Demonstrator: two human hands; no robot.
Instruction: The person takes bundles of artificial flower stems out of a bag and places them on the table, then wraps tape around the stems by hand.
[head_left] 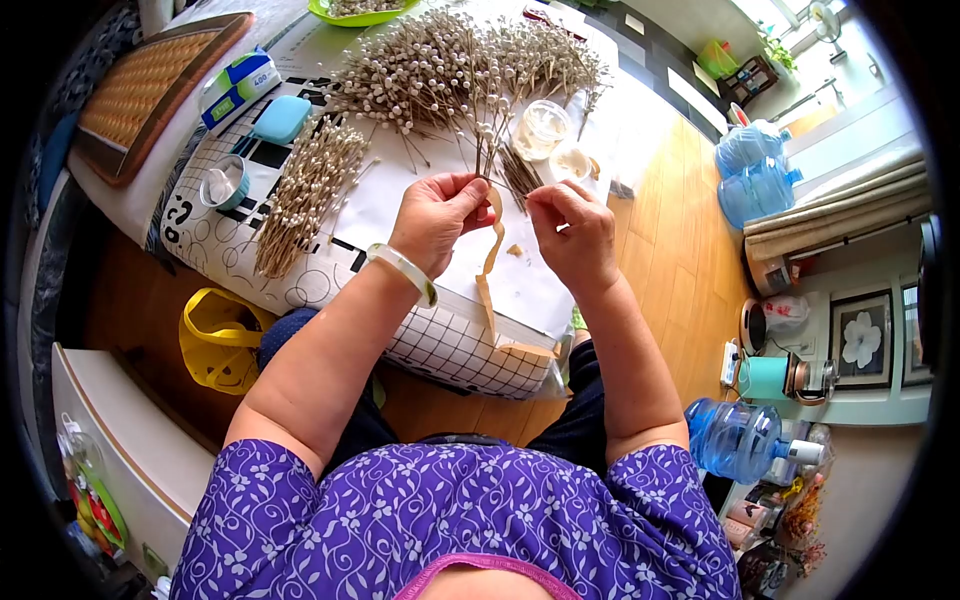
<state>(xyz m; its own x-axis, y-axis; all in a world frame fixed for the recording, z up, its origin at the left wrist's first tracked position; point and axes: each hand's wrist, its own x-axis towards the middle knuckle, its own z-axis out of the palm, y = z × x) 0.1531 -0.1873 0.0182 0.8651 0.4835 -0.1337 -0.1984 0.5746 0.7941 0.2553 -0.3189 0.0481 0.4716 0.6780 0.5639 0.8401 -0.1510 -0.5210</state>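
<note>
The widest thing was the tabletop (pixel 200 240), dressed in a black-and-white patterned cover, with a white sheet (pixel 400 235) laid over much of it. Along the far side of the sheet spread a large heap of dried stems (pixel 415 80) tipped with pale, round buds. A smaller bundle of budded stems (pixel 312 190) lay to the left, its buds pointing away from the person. Beyond the heap was a lime-green tray (pixel 362 14) with more pale pieces in it, and at the far left a blue, green and white soft pack (pixel 240 90).

Over the sheet, the left hand (pixel 438 218) pinched a slim budded sprig (pixel 487 140) between thumb and forefinger, buds facing away. The right hand (pixel 578 235) was just beside it, fingers curled inward; whether they gripped anything could not be told. A light-blue case (pixel 281 120) sat near the smaller bundle, a clear round tub (pixel 543 126) to the right of the sprig, and a small blue cup (pixel 226 183) at the left. From the left hand a narrow tan strip (pixel 485 287) trailed toward the near edge, bending rightward there. Smallest was a tan scrap (pixel 514 250) on the sheet.
</note>
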